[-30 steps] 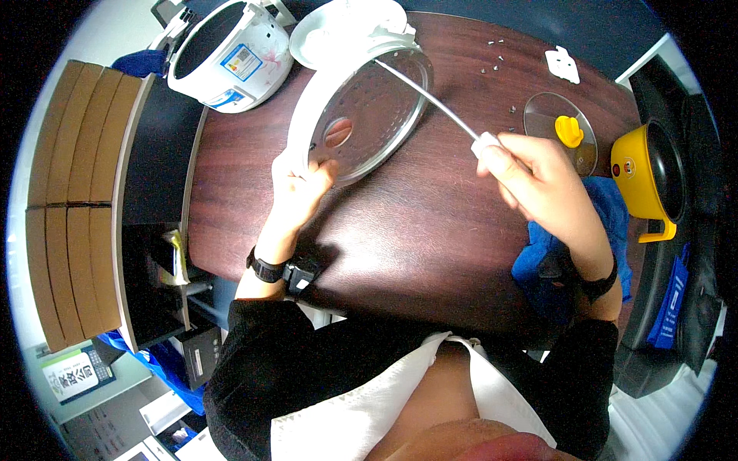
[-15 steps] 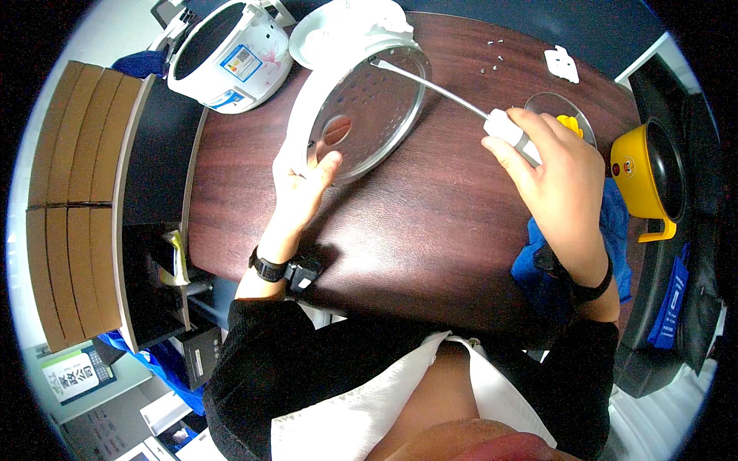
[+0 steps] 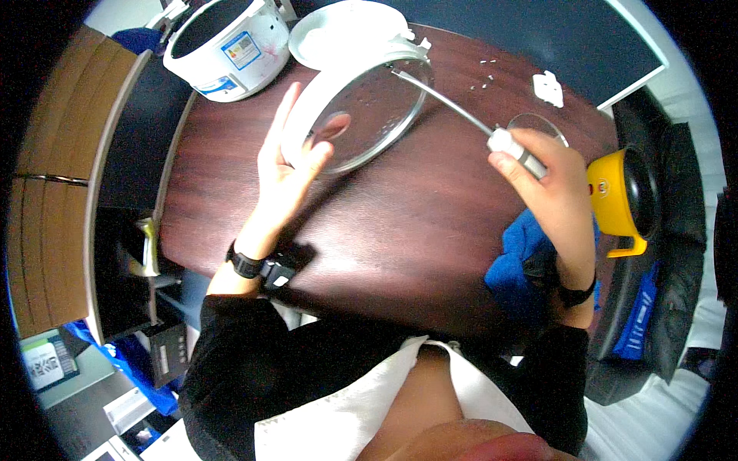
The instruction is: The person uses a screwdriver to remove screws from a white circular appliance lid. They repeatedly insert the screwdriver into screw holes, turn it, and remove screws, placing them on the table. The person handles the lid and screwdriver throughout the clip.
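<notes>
A round cooker lid [image 3: 361, 107] with a white rim and a shiny inner plate is tilted up above the table. My left hand [image 3: 284, 169] holds its lower left side, the thumb at the rim and the fingers stretched up along the outside. In my right hand [image 3: 550, 169] is a screwdriver [image 3: 453, 102] with a white and grey handle, the fingers wrapped round it. Its long shaft slants up to the left, and the tip is at the lid's upper edge by a dark spot. Whether the tip sits in a screw I cannot tell.
A white cooker body [image 3: 231, 58] and a white round part [image 3: 346, 34] stand at the back left. Several small screws [image 3: 488, 77], a white plastic piece [image 3: 548, 90] and a glass lid [image 3: 534, 121] lie back right. A yellow pot [image 3: 615, 200] and blue cloth [image 3: 519, 250] are right.
The whole view has shifted. My left fingers now show, stretched along the lid's outside, and the lid is tilted a little differently. The screwdriver tip stays by the lid's upper edge.
</notes>
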### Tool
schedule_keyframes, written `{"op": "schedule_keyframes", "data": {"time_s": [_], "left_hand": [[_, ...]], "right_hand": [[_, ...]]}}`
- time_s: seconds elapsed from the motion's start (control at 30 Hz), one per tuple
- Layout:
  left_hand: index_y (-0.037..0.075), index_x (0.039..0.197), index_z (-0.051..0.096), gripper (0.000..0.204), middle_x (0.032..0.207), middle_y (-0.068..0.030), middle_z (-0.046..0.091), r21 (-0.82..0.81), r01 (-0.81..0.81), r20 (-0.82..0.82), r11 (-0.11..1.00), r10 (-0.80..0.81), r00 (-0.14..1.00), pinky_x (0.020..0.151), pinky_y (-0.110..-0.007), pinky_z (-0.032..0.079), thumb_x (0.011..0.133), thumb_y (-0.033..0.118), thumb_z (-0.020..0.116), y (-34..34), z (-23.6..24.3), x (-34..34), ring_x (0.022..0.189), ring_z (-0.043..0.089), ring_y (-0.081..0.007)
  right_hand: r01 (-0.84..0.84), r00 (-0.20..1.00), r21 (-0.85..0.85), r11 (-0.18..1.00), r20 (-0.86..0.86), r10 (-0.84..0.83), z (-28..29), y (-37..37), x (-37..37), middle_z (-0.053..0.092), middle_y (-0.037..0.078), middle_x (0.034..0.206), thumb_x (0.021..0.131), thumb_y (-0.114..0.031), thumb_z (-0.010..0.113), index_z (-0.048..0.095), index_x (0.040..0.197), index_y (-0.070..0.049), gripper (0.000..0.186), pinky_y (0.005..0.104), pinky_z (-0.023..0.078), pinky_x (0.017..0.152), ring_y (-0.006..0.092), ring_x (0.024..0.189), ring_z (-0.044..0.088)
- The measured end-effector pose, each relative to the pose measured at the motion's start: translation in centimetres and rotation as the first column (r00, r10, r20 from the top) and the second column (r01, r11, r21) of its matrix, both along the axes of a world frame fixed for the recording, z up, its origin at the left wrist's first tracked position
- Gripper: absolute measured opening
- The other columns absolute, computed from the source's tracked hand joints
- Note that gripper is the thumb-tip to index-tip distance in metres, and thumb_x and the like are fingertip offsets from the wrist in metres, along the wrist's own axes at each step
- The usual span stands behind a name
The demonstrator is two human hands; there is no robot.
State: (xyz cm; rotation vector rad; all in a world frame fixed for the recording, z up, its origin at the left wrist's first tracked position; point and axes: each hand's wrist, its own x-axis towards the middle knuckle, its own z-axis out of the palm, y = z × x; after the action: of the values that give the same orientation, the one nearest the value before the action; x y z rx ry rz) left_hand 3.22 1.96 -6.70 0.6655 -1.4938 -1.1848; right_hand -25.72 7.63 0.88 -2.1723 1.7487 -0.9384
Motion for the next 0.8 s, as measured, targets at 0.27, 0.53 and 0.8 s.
{"op": "schedule_keyframes", "data": {"time_s": [0.27,0.53,0.8], "left_hand": [[0.002,0.126,0.045,0.053,0.116,-0.0106,0.056,-0.045,-0.073,0.164,0.996,0.080,0.983,0.091,-0.031,0.044,0.079,0.011,0.070,-0.5,1.3,1.0,0.103,0.057,-0.0181],[0.006,0.118,0.054,0.045,0.093,-0.0149,0.066,-0.293,-0.022,0.498,0.956,0.172,0.850,0.078,-0.029,0.050,0.078,0.021,0.068,-0.5,5.2,-0.2,0.086,0.066,-0.0189],[0.002,0.104,0.058,0.032,0.082,-0.0165,0.065,-0.434,-0.017,0.549,0.901,0.279,0.788,0.064,-0.030,0.051,0.080,0.022,0.061,-1.8,6.3,-0.9,0.070,0.066,-0.0226]], "right_hand": [[-0.139,0.989,0.323,0.936,0.005,0.145,-0.3,0.1,-0.7,0.063,0.016,0.075,0.077,-0.031,0.067,0.065,0.086,-0.003,0.029,0.0355,0.046,0.060,0.0293,0.068,0.062],[-0.072,0.855,0.466,0.882,-0.427,0.296,-5.3,-0.8,-1.5,0.062,0.016,0.077,0.076,-0.031,0.066,0.061,0.078,-0.002,0.029,0.0412,0.046,0.067,0.0332,0.076,0.061],[-0.166,0.772,0.414,0.895,-0.510,0.379,-10.0,-0.6,-3.2,0.062,0.015,0.084,0.075,-0.029,0.067,0.058,0.086,-0.004,0.029,0.0413,0.047,0.073,0.0326,0.086,0.059]]}}
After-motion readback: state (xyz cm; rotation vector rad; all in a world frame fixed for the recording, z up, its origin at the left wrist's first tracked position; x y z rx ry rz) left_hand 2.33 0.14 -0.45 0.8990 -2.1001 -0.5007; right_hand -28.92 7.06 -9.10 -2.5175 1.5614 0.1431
